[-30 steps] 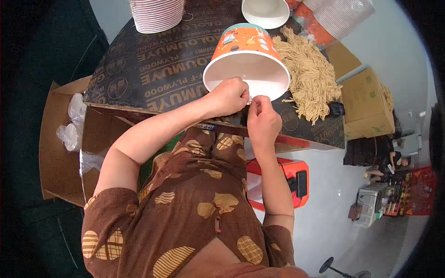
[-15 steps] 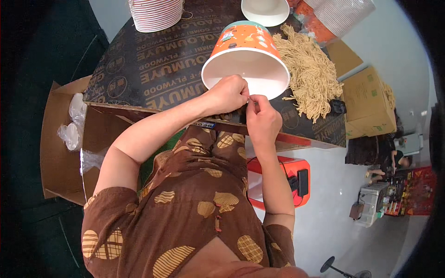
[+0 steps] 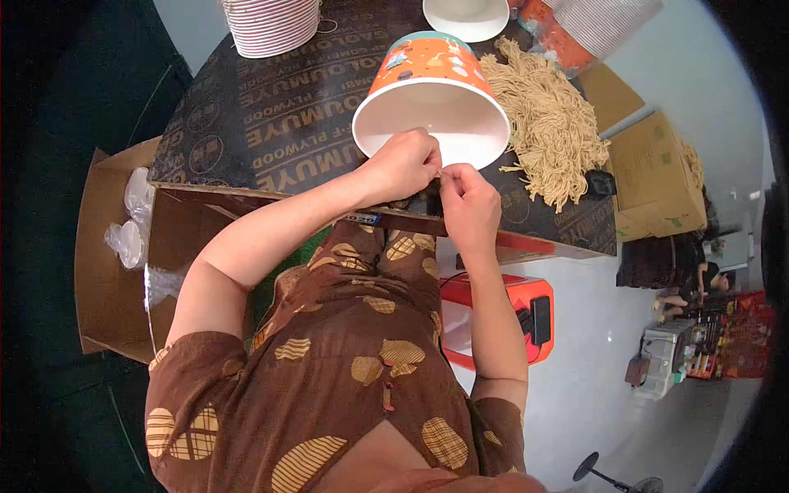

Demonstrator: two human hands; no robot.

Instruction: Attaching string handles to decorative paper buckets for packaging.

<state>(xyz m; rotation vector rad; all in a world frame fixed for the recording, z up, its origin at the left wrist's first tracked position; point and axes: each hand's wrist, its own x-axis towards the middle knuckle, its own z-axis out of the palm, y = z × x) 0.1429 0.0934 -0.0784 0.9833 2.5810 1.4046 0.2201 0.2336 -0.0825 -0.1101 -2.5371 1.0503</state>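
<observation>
My left hand [image 3: 404, 167] and my right hand [image 3: 471, 201] meet at the table's near edge, both closed in a pinch. Between their fingertips shows a tiny tan bit that looks like the end of a cord; the fingers hide most of it. Just beyond them a paper bucket [image 3: 436, 67], orange with a teal base band and small printed figures, lies on its side with its white mouth facing me. My left hand overlaps the near part of its rim. To the bucket's right is a heap of beige cords [image 3: 549, 123].
The dark plywood table [image 3: 222, 123] carries a stack of white buckets with red rims [image 3: 273, 25], a white bowl-shaped tub [image 3: 467, 18] and bagged orange buckets [image 3: 567, 41]. Cardboard boxes stand at left [image 3: 103, 271] and right [image 3: 657, 181]. Below the table is a red-orange stool-like item [image 3: 538, 287].
Both hands stay pinched together at the bucket's mouth, with only small finger shifts. The whole view has shifted slightly.
</observation>
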